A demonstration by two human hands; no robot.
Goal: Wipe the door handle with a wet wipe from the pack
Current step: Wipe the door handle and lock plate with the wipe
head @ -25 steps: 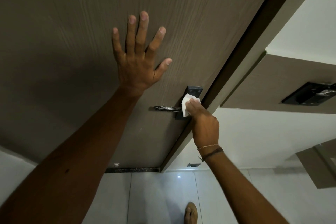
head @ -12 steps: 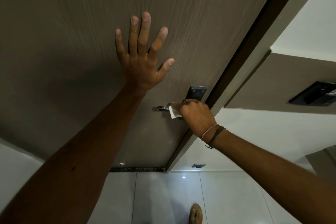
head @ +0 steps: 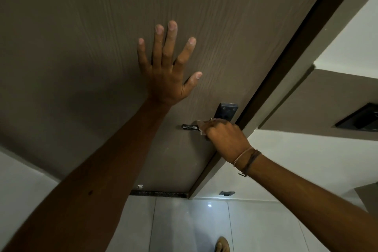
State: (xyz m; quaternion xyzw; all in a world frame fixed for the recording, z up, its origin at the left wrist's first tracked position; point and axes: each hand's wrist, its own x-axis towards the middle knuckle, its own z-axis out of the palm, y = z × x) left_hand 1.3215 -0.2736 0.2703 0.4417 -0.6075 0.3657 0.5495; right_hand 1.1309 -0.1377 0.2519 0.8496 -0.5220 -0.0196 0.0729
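Observation:
A brown wooden door (head: 81, 37) fills most of the head view. Its metal lever handle (head: 190, 127) sticks out to the left from a dark backplate (head: 227, 111). My right hand (head: 224, 138) is wrapped around the lever near the backplate, with a white wet wipe (head: 202, 131) between palm and metal; only a small edge of the wipe shows. My left hand (head: 166, 67) lies flat on the door above and left of the handle, fingers spread. The pack of wipes is not in view.
The door frame (head: 296, 51) runs diagonally at the right, with a white wall beyond. A second brown door with a dark lock plate (head: 360, 119) stands at the far right. White floor tiles (head: 184, 227) lie below, and my foot (head: 222, 244) shows at the bottom edge.
My right hand turned from pinching the wipe at the lever's base to closing over the lever, hiding most of the wipe. My left hand has stayed flat on the door.

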